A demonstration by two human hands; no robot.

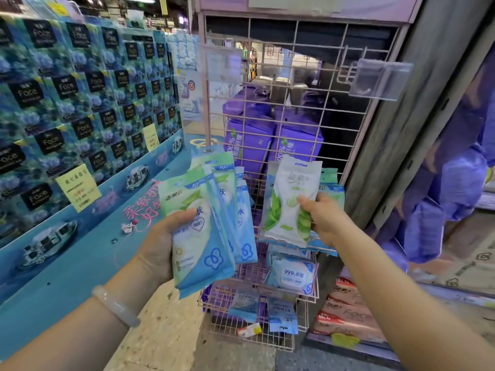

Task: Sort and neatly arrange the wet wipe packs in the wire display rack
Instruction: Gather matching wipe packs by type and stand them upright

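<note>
My left hand [163, 245] grips a fanned stack of blue-and-green wet wipe packs [211, 226], held upright in front of the pink wire display rack [302, 108]. My right hand [320, 218] holds a white pack with green leaves [288, 204] in front, with a few blue packs behind it, close to the rack's mesh. Lower down, a wire basket [314, 295] holds a blue-and-white 99.9% pack [293, 274]. Two small blue packs [263, 309] hang below it. The rack's upper hooks carry only clear price tag holders [380, 79].
Purple tissue packs [270, 132] stand behind the mesh. A tall wall of blue Face tissue packs [80, 103] fills the left side. Red-and-pink packs [348, 311] lie on the floor at the lower right. A grey pillar [417, 124] borders the rack on the right.
</note>
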